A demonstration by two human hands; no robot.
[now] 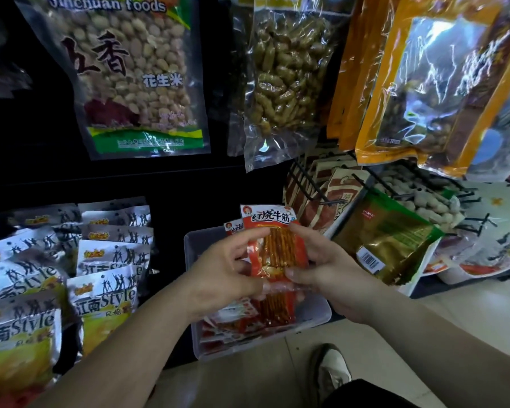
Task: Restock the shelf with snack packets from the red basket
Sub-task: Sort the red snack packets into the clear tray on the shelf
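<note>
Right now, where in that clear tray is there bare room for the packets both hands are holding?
The clear tray shows bare floor along its right side, beside the red packets lying at its lower left. The left hand and right hand cover its middle. The silver packets left of the tray are crowded.

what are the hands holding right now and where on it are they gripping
Both hands hold a small stack of red snack packets: the left hand grips the left edge and the right hand the right edge, thumbs across the lower front.
</note>
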